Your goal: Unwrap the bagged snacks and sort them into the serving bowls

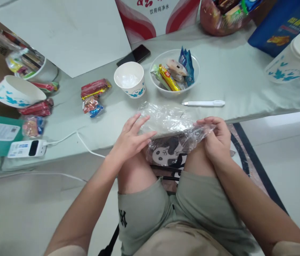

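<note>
A clear plastic bag (pixel 165 119) lies crumpled at the table's front edge, part of it hanging over my lap. My right hand (pixel 217 138) pinches its right end between thumb and fingers. At the bag's left side my left hand (pixel 136 137) is open, fingers spread and touching or just above the film. Behind the bag stand a paper cup (pixel 130 80) with something whitish and clear inside, and a clear plastic bowl (pixel 162 90) of wrapped snacks. A white pen-like cutter (pixel 203 103) lies to the bag's right.
Small wrapped snacks (pixel 93 96) lie left of the cup. A phone (pixel 136 55) rests behind it. Farther left are a tilted paper cup (pixel 19 94) and a white power bank (pixel 27 148) with a cable. Stacked paper cups (pixel 293 60) and a blue bag (pixel 280 26) stand right.
</note>
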`<move>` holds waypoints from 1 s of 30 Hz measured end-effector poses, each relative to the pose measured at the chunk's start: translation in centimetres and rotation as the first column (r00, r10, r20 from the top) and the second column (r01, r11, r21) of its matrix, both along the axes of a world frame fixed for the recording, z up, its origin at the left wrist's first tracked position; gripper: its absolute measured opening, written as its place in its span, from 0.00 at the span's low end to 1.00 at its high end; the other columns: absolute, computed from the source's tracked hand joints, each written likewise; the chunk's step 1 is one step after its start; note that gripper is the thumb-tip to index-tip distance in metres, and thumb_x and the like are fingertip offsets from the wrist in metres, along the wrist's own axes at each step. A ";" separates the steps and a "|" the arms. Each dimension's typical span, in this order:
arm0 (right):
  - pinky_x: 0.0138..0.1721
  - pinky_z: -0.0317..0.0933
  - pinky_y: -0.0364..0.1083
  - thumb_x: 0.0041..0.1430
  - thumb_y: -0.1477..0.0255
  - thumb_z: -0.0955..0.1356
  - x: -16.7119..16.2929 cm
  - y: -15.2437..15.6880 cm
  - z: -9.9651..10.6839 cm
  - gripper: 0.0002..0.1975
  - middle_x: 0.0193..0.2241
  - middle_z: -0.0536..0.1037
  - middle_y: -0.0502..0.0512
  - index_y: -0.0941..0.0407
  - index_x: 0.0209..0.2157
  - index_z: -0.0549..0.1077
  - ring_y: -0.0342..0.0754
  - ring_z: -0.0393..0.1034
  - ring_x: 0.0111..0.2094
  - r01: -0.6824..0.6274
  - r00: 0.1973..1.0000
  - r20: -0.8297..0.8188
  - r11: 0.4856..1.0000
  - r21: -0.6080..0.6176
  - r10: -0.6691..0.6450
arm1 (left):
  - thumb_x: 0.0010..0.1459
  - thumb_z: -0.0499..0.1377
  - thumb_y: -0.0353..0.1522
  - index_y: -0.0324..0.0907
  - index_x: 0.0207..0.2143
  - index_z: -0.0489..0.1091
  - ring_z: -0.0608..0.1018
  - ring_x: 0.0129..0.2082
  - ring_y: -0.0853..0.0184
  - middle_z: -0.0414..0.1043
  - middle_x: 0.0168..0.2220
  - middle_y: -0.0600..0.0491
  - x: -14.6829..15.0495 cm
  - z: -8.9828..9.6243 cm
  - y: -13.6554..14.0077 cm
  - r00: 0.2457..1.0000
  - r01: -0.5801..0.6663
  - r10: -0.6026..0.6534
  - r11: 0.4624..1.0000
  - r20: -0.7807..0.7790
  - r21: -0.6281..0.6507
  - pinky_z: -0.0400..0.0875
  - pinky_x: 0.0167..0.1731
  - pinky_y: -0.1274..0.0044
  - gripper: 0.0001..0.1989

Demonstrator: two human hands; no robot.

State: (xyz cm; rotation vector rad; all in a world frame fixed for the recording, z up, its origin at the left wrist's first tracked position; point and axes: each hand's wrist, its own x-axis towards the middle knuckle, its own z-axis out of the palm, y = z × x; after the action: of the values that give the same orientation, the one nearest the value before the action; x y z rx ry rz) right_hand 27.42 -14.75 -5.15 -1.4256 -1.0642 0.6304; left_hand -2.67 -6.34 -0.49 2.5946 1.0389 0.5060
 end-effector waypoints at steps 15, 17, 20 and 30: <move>0.63 0.59 0.67 0.61 0.68 0.70 0.5 -2.9 2.4 0.05 0.49 0.81 0.55 0.49 0.30 0.71 0.62 0.70 0.61 -0.355 0.763 0.586 0.934 0.027 0.273 | 0.56 0.67 0.44 0.49 0.60 0.65 0.69 0.67 0.50 0.66 0.65 0.42 -0.9 -1.1 -5.0 0.865 -0.200 0.332 0.916 0.377 -0.348 0.64 0.64 0.55 0.31; 0.60 0.62 0.67 0.62 0.67 0.69 0.0 -2.7 2.7 0.07 0.40 0.84 0.53 0.49 0.29 0.69 0.60 0.76 0.54 -0.306 0.844 0.470 0.952 0.028 0.258 | 0.49 0.72 0.45 0.50 0.62 0.63 0.55 0.73 0.44 0.58 0.70 0.42 -0.9 -1.6 -5.3 0.940 -0.178 0.219 0.969 0.261 -0.171 0.54 0.68 0.48 0.40; 0.57 0.66 0.65 0.63 0.64 0.68 -0.7 -2.5 2.9 0.09 0.30 0.83 0.51 0.49 0.29 0.67 0.59 0.81 0.44 -0.243 0.935 0.273 0.969 0.032 0.226 | 0.50 0.71 0.44 0.48 0.59 0.67 0.60 0.71 0.45 0.64 0.67 0.42 0.0 -1.2 -5.5 0.894 -0.298 0.324 0.946 0.310 -0.129 0.55 0.68 0.49 0.35; 0.29 0.67 0.47 0.63 0.59 0.69 0.3 -3.0 1.7 0.14 0.22 0.76 0.50 0.53 0.29 0.76 0.48 0.72 0.24 0.148 0.981 0.146 0.980 -0.133 -0.128 | 0.61 0.60 0.42 0.42 0.27 0.76 0.80 0.29 0.65 0.78 0.26 0.52 -0.5 -1.2 -4.8 0.444 -0.301 0.719 0.681 0.534 -0.667 0.74 0.35 0.74 0.15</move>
State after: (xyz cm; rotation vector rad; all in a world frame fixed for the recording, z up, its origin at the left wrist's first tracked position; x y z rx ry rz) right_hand 27.71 -17.71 -3.43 -1.6725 -1.0320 0.5222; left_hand -3.14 -11.17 -1.71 1.2627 1.3818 1.2000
